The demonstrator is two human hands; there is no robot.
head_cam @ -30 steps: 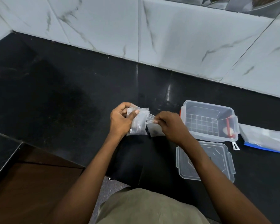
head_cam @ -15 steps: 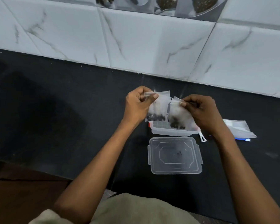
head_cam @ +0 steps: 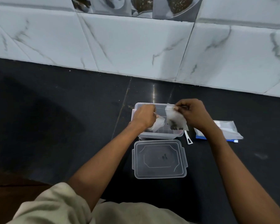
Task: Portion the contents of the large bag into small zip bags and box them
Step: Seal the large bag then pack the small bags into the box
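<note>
A clear plastic box (head_cam: 160, 135) stands open on the black counter. My left hand (head_cam: 144, 116) reaches down into it, shut on a small zip bag (head_cam: 158, 124) that lies low inside the box. Over the box's right half my right hand (head_cam: 191, 113) pinches the top edge of a second small zip bag (head_cam: 176, 120), which hangs down with dark bits at its bottom. The large bag (head_cam: 228, 129), clear with a blue strip, lies flat on the counter to the right, partly behind my right forearm.
The box's clear lid (head_cam: 159, 159) lies flat just in front of the box, with a few dark specks on it. A white latch tab (head_cam: 189, 138) sticks out at the box's right corner. A white marbled tile wall (head_cam: 136, 46) closes the counter's far side.
Both hands carried the small zip bags from the left over to the box. The left hand has since dropped into the box with its bag; the right still holds its bag above.
</note>
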